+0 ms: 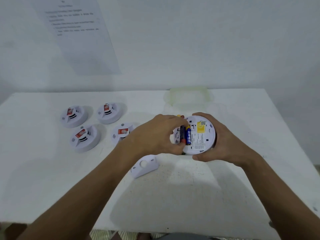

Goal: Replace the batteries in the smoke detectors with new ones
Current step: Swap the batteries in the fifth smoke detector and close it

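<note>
right hand point(223, 144) cupped the round white plastic smoke detector point(199, 135) above the white table point(52, 170), back side up, w/ left hand point(155, 135) fingers pinching a black aa battery point(182, 135) beside the blue aa battery point(188, 135) in its compartment.

A round white smoke detector point(200, 135) (back side up) has a blue battery point(188, 135) and a black battery point(182, 135) side by side inside.
</note>
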Available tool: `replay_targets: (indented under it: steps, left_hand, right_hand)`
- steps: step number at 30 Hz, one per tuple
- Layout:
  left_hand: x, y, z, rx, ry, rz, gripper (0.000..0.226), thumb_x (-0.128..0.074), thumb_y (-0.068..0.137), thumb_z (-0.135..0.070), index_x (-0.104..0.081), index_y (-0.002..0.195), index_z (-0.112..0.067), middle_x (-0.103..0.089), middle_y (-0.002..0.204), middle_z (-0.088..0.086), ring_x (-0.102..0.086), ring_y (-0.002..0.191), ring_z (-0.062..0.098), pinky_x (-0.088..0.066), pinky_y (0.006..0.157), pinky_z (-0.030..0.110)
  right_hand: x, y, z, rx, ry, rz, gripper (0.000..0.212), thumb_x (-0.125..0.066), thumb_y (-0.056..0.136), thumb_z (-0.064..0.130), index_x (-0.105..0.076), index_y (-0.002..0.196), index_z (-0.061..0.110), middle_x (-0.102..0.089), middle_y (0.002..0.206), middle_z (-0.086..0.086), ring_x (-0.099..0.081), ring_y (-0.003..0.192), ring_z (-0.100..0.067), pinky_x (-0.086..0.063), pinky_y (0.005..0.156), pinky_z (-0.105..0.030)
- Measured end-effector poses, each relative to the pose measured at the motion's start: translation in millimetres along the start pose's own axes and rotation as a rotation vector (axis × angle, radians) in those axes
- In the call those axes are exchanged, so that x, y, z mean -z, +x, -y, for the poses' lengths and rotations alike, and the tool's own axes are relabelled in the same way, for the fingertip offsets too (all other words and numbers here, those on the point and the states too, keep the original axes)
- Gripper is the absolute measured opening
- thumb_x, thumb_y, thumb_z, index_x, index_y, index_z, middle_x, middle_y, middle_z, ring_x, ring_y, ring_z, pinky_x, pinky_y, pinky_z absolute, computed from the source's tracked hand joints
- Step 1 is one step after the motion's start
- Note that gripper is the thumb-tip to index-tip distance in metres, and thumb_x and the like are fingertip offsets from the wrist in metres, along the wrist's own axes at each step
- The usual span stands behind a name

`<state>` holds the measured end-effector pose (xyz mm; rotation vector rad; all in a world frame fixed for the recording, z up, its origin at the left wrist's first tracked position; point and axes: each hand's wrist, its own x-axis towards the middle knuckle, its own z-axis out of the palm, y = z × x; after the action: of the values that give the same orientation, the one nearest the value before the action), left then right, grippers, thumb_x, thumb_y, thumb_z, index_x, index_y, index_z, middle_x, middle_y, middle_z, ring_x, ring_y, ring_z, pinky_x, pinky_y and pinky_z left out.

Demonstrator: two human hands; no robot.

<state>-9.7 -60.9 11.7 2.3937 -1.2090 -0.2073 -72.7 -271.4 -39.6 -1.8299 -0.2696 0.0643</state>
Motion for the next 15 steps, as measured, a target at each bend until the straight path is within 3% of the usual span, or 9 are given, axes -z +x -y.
replay_targets:
  steps: [7, 15]
  left_hand:
    - [-7.8, 35.9, -21.6, -0.053, 0.061, 0.028, 0.056, -0.067, 0.083, -0.033, -0.051, 0.135, -0.02, -0.066, 0.111, 0.003, -0.06, 0.095, 0.017, -0.051, 0.082, 0.036]
    - [-27.8, 59.4, -29.6, -0.176, -0.016, -0.037, 0.037, -0.052, 0.09, -0.029, -0.066, 0.123, -0.02, -0.066, 0.108, 0.005, -0.06, 0.089, 0.017, -0.052, 0.075, 0.036]
  right_hand:
    - [36.7, -14.0, -2.2, -0.018, 0.002, -0.082, 0.095, -0.09, 0.052, 0.011, -0.048, 0.137, 0.018, -0.06, 0.127, 0.005, -0.059, 0.119, -0.019, -0.053, 0.091, -0.025]
    - [62.5, -35.9, -12.6, -0.042, 0.062, -0.191, 0.093, -0.086, 0.055, -0.001, -0.046, 0.137, 0.018, -0.06, 0.128, -0.001, -0.06, 0.117, -0.02, -0.06, 0.082, -0.034]
